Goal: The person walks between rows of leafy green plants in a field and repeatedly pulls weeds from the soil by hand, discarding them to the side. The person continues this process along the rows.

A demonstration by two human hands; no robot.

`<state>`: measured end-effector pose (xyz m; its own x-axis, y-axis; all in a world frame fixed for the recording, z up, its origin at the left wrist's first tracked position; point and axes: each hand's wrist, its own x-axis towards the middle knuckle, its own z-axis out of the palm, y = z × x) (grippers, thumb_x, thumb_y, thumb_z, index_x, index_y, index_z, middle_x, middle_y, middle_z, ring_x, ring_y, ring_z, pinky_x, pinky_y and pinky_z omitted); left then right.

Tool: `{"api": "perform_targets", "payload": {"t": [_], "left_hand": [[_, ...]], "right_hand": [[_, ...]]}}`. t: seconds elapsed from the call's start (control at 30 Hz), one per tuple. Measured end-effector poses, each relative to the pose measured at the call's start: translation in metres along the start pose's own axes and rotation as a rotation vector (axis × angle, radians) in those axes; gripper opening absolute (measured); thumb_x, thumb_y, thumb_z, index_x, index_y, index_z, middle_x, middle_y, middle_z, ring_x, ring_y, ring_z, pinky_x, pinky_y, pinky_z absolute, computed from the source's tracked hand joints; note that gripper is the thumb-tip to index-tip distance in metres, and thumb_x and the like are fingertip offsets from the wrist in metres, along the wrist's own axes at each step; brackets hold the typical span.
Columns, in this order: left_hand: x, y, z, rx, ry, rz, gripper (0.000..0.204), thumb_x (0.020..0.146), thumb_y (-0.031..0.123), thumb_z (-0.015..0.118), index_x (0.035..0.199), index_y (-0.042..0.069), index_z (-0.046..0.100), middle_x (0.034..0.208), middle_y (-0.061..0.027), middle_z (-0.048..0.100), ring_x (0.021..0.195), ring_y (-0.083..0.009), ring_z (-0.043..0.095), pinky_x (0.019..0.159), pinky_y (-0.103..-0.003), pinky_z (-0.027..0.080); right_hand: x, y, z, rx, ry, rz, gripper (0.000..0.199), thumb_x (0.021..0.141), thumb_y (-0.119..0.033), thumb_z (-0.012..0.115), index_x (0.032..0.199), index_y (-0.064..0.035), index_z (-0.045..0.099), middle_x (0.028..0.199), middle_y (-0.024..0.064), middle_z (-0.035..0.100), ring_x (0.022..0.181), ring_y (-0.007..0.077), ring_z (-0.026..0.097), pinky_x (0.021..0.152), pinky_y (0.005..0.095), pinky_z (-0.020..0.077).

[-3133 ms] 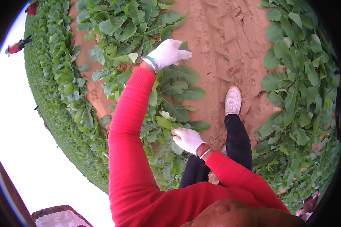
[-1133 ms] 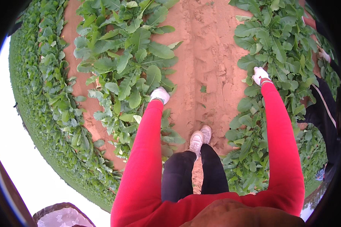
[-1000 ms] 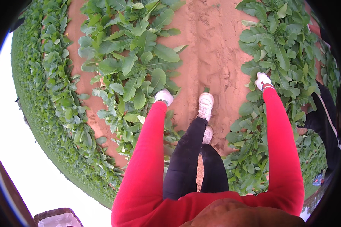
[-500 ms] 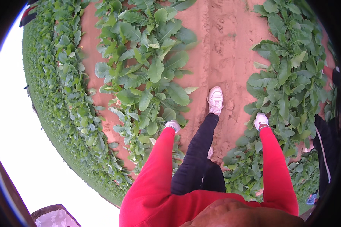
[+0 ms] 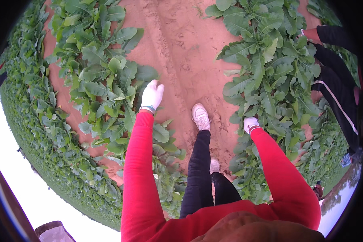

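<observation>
Both hands gloved white, both empty. Left hand (image 5: pixel 152 94) stretched forward at the end of a red sleeve (image 5: pixel 139 161), fingers loosely together and slightly curled, clamped on nothing. It hangs at the right edge of the left leaf row (image 5: pixel 105 84), over the line where leaves meet soil; contact with a leaf cannot be told. Right hand (image 5: pixel 251 123) loosely closed, fingers curled in, nothing visible in it. It sits at the left edge of the right leaf row (image 5: pixel 266 72), against or just above the outer leaves; which, cannot tell.

Path (image 5: pixel 181 52): bare reddish soil, running between the two rows and between the two hands. Hands well apart, one at each margin of the path.

On the path: forward shoe (image 5: pixel 200 116), white, planted near the middle, nearer the right hand than the left. Rear shoe (image 5: pixel 214 165), white, lower on the path, partly hidden by the black trouser leg (image 5: pixel 199 169).

Left of the left leaf row, past a narrow soil strip, a further dense green row (image 5: pixel 36 133) curving along the rim.

Beyond the right leaf row, far side from the path: another person's dark-clothed legs (image 5: pixel 334 80), one with a pale side stripe.
</observation>
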<state>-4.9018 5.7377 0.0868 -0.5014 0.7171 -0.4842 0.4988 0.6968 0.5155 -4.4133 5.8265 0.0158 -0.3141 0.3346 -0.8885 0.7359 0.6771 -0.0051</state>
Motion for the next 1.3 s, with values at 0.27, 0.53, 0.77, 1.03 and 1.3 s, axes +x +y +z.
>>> {"api": "perform_targets", "payload": {"t": [0.27,0.53,0.77,1.03,1.3], "left_hand": [[0.131,-0.037,-0.072,0.313,0.220,-0.158,0.032,0.081,0.026,0.049,0.093,-0.002,0.059,0.091,-0.0272,0.063,0.088,-0.0428,0.060,0.081,-0.048,0.047],[0.157,-0.045,-0.085,0.440,0.007,-0.352,0.041,0.078,0.022,0.050,0.110,-0.004,0.050,0.109,-0.0302,0.058,0.102,-0.0428,0.057,0.090,-0.046,0.045],[0.171,-0.048,-0.085,0.422,-0.111,-0.421,0.047,0.078,0.018,0.048,0.118,-0.004,0.042,0.120,-0.0322,0.051,0.110,-0.0429,0.054,0.095,-0.046,0.042],[0.174,-0.050,-0.089,0.316,-0.171,-0.443,0.046,0.078,0.019,0.050,0.117,-0.003,0.042,0.120,-0.0327,0.049,0.111,-0.0435,0.053,0.096,-0.046,0.041],[0.179,-0.048,-0.094,0.215,-0.198,-0.460,0.043,0.074,0.015,0.053,0.109,-0.008,0.045,0.108,-0.0322,0.057,0.105,-0.0430,0.056,0.093,-0.046,0.044]], "right_hand": [[-0.003,-0.003,-0.014,-0.025,-0.128,-0.046,0.020,0.078,-0.014,0.054,0.089,-0.0054,0.068,0.091,0.0171,0.068,0.086,0.0327,0.066,0.074,0.0438,0.0507],[-0.006,-0.008,-0.022,-0.005,-0.170,0.007,0.028,0.080,-0.015,0.053,0.101,-0.0010,0.063,0.103,0.0196,0.064,0.093,0.0346,0.063,0.081,0.0436,0.0489],[-0.010,-0.015,-0.038,0.679,-0.205,0.678,0.032,0.083,-0.020,0.051,0.109,-0.0023,0.059,0.111,0.0219,0.061,0.104,0.0376,0.058,0.088,0.0378,0.0471],[0.018,-0.023,-0.060,0.065,-0.471,0.078,0.031,0.080,-0.020,0.051,0.098,-0.0018,0.068,0.104,0.0191,0.065,0.098,0.0351,0.063,0.080,0.0418,0.0502],[0.133,-0.120,-0.340,0.281,0.385,-0.268,0.029,0.089,-0.031,0.046,0.100,-0.0063,0.058,0.091,0.0179,0.061,0.089,0.0361,0.059,0.078,0.0441,0.0472]]}}
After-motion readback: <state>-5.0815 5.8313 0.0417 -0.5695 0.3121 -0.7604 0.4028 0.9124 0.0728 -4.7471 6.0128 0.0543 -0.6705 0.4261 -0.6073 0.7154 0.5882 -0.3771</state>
